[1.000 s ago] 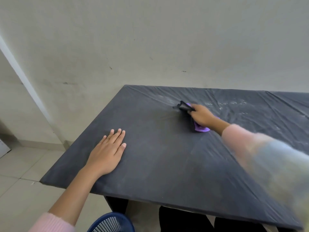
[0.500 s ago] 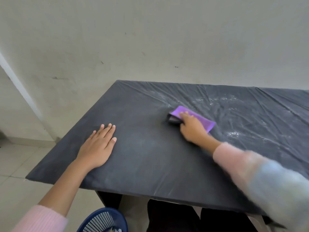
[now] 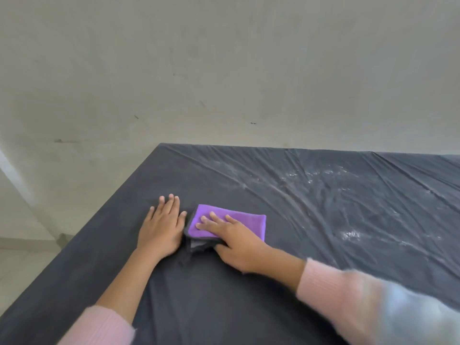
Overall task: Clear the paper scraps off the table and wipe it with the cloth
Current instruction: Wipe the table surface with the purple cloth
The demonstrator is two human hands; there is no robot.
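Observation:
A folded purple cloth (image 3: 245, 221) with a grey underside lies on the table (image 3: 323, 220), which is covered by a dark, wrinkled sheet. My right hand (image 3: 234, 241) presses down on the cloth, fingers spread over its top and thumb at its near edge. My left hand (image 3: 163, 226) rests flat on the table just left of the cloth, fingers apart and holding nothing; its thumb nearly touches the cloth's left edge. No paper scraps are visible. White dusty smears (image 3: 351, 235) mark the sheet to the right.
A pale wall (image 3: 224, 70) stands directly behind the table's far edge. The table's left edge (image 3: 82, 235) drops to a tiled floor (image 3: 17, 265).
My right hand has drawn the cloth toward me and leftward, from mid-table to beside my left hand. My view has shifted closer, and the blue basket below the table has left the frame.

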